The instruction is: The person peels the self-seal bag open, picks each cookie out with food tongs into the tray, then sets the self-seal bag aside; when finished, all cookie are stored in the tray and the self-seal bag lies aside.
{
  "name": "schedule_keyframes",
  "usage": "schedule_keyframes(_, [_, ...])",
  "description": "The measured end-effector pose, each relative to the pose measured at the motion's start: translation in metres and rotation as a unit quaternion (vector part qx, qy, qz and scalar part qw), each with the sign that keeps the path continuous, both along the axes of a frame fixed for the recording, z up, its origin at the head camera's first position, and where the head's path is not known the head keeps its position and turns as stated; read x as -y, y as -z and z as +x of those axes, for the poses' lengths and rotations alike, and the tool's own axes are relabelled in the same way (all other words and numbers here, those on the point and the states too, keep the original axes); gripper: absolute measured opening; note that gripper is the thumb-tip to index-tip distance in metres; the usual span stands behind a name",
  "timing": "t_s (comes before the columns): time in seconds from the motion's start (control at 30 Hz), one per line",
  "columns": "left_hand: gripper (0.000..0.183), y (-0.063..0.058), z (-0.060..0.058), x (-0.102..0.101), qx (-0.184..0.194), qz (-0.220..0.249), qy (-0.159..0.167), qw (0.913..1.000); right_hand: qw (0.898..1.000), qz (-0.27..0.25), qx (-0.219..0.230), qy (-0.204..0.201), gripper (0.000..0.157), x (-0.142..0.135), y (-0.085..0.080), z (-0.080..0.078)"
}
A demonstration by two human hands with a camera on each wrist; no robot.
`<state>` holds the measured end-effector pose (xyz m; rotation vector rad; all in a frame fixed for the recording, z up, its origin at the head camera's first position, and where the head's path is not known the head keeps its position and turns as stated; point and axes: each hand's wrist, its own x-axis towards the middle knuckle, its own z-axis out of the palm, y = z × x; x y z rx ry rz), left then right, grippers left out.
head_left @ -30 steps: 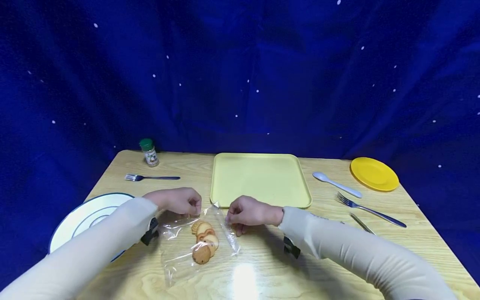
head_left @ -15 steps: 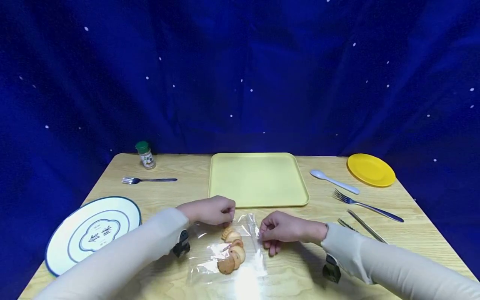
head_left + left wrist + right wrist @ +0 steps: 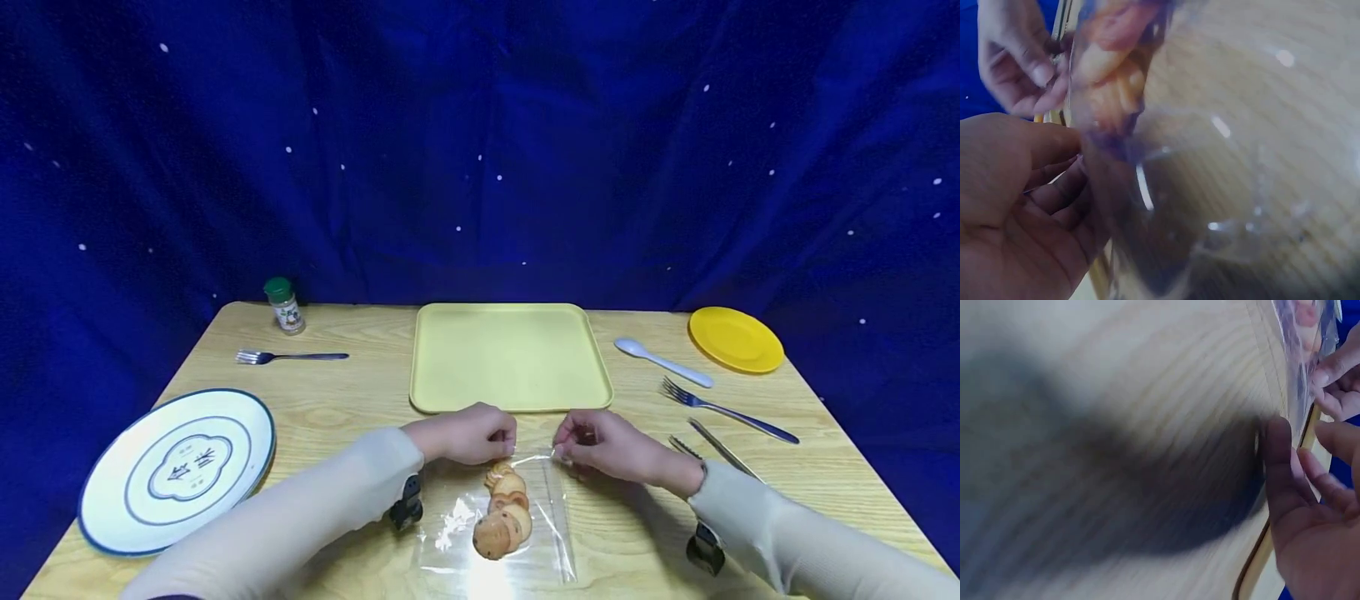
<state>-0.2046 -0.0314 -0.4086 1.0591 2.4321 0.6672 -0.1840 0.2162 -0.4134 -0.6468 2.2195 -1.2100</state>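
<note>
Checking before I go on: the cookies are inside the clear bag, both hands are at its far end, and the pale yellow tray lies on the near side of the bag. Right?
Not the tray: the head view shows the pale yellow tray on the far side of the clear bag. The cookies are inside it, with the left hand and right hand at its far end.

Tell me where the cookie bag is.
In the head view, the cookie bag is at bottom centre, nearer than the yellow tray, its far edge by the left hand and right hand.

bag (image 3: 1191, 169): blurred, left wrist view | serrated utensil (image 3: 684, 447): end hidden | right sleeve (image 3: 810, 525): cut off
</note>
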Motion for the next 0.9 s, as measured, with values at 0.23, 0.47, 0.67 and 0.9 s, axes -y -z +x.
schedule_keyframes(0.23, [0.015, 0.0, 0.001, -0.001, 0.002, 0.003, -0.008, 1.0, 0.991, 0.037, -0.121, -0.033, 0.007, 0.013, 0.003, -0.009])
schedule_keyframes(0.47, [0.015, -0.001, 0.001, 0.001, 0.014, 0.008, -0.009, 0.9998, 0.991, -0.007, -0.132, -0.025, 0.008, 0.008, 0.003, -0.01])
schedule_keyframes(0.67, [0.016, 0.0, -0.001, 0.005, 0.015, 0.014, -0.017, 0.9996, 0.992, -0.045, -0.115, -0.003, 0.013, -0.006, 0.002, -0.014])
schedule_keyframes(0.9, [0.015, 0.0, -0.005, 0.01, 0.031, 0.024, -0.046, 0.9982, 0.994, -0.02, -0.095, 0.047, 0.018, -0.007, 0.002, -0.014])
